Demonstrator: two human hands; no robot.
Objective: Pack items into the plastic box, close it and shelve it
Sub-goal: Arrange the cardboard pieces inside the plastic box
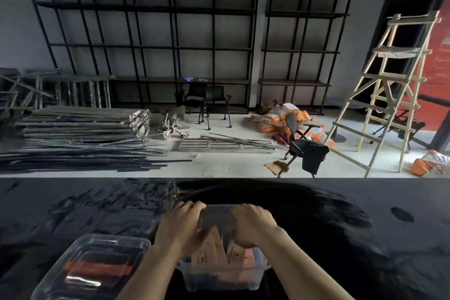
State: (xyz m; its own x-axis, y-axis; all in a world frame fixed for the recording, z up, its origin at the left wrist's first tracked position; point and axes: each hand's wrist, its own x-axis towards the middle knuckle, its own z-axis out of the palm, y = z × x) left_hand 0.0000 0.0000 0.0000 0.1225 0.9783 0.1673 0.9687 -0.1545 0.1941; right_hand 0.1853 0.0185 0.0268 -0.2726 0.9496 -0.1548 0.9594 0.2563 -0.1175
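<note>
A clear plastic box [222, 277] stands on the black table [341, 226] near its front edge, holding several upright tan cardboard pieces [211, 248]. A clear lid [218, 217] is tilted over the box's far side. My left hand [180, 226] grips the lid's left end and my right hand [253, 226] grips its right end. A second clear plastic box [92, 268], lid on, with orange and dark items inside, sits to the left of the first box.
Beyond the table lie black metal shelving [151, 31] against the wall, stacked poles [80, 126], chairs [304, 146], orange bags [287, 117] and a wooden ladder [389, 90] at right.
</note>
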